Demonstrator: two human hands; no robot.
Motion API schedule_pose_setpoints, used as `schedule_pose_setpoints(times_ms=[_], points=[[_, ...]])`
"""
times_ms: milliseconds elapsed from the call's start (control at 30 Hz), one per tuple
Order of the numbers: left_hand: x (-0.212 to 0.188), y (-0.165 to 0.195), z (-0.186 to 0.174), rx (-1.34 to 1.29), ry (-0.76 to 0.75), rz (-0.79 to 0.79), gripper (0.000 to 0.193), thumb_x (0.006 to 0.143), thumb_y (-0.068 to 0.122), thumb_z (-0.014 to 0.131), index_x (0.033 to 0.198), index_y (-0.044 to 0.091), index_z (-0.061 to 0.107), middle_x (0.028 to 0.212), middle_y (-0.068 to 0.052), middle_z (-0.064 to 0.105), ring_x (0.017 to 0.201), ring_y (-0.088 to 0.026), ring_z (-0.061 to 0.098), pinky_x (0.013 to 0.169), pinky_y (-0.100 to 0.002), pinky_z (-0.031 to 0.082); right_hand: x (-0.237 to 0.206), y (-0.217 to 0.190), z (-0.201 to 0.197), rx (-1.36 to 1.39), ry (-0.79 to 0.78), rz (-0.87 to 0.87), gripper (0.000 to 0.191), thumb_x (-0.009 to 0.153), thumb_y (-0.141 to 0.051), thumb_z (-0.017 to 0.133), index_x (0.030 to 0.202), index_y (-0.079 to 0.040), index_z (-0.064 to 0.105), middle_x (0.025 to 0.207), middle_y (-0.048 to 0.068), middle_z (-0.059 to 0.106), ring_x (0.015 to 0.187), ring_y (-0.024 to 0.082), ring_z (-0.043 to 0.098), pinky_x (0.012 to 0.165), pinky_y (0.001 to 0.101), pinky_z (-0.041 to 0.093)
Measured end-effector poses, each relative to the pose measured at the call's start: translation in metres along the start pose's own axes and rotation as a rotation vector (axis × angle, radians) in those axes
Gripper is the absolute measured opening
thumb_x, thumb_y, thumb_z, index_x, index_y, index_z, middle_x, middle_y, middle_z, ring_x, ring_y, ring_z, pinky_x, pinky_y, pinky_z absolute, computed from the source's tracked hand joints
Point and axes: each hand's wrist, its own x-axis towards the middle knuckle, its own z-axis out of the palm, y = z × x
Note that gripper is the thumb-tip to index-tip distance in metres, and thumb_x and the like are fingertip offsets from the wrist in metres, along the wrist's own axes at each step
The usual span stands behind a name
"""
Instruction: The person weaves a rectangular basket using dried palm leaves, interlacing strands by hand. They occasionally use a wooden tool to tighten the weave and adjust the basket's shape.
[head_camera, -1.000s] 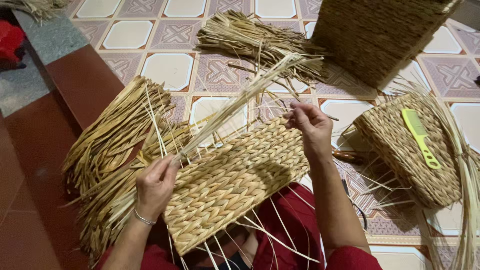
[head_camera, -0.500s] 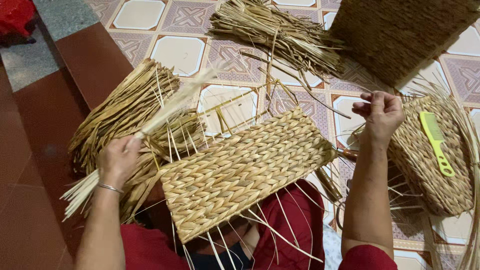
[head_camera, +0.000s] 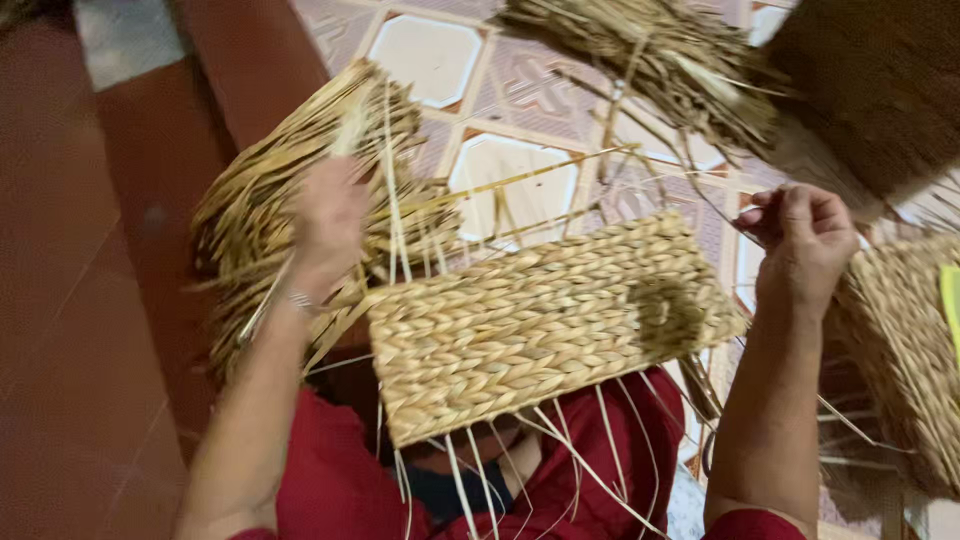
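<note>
Weaving a straw panel by hand over a tiled floor

Resting across the lap of a person in red clothing, a rectangular woven straw panel (head_camera: 545, 325) lies tilted, its long edge rising toward the right, with loose pale strands trailing from its lower edge. The left hand (head_camera: 328, 225) sits just beyond the panel's upper left corner, against a thick bundle of dried straw (head_camera: 290, 190); the picture is blurred there, so whether its grip is closed on the strands cannot be told. The right hand (head_camera: 805, 240) is held off the panel's upper right corner, its fingers drawn together, pinching a thin strand that runs up and to the left. A second woven piece (head_camera: 895, 350) lies just right of that wrist, with a strip of yellow-green showing at the frame's edge. A darker woven basket (head_camera: 875, 85) stands at upper right, beside another heap of loose straw (head_camera: 650, 55), on the patterned floor tiles (head_camera: 430, 55).
</note>
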Motion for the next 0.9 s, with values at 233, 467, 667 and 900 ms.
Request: schedule_pose_setpoints(times_ms=[233,467,667,900], points=[[-0.006,0.093,0.034,-0.815,-0.625,-0.236,0.037,0.116,0.021,0.047,0.145,0.001,0.059,0.11,-0.021,0.058,0.088,-0.018,0.052,0.073,-0.029,0.046,0.026,-0.009,0.077,-0.049,-0.202,-0.082,0.014,0.122,-0.005,0.058,0.114,0.006,0.06,0.101,0.018,0.068,0.083,0.023,0.072,0.078,0.0401,0.065],[-0.02,0.05,-0.034,-1.087,-0.258,-0.371,0.023,0.107,0.019,0.054,0.12,0.003,0.065,0.081,-0.004,0.059,0.057,-0.006,0.052,0.046,-0.021,0.046,0.029,0.007,0.163,-0.183,-0.424,-0.153,0.03,0.118,-0.006,0.055,0.147,0.001,0.048,0.119,0.017,0.074,0.078,0.021,0.073,0.072,0.0356,0.066],[-0.096,0.008,-0.088,-1.175,0.219,-0.667,0.014,0.102,0.013,0.059,0.105,0.003,0.068,0.088,0.001,0.06,0.075,-0.006,0.057,0.063,-0.025,0.053,-0.079,0.046,0.273,-0.447,-0.911,0.074,0.017,0.107,-0.01,0.068,0.119,0.001,0.071,0.105,0.01,0.073,0.089,0.018,0.07,0.078,0.0298,0.059],[-0.159,-0.031,-0.087,-1.17,0.333,-0.61,0.018,0.103,0.01,0.066,0.116,0.002,0.075,0.085,0.002,0.061,0.074,-0.007,0.052,0.064,-0.021,0.043,-0.172,0.078,0.365,-0.904,-1.372,-0.444,0.03,0.088,-0.001,0.065,0.114,-0.013,0.075,0.106,0.013,0.066,0.092,0.028,0.065,0.065,0.0366,0.058]])
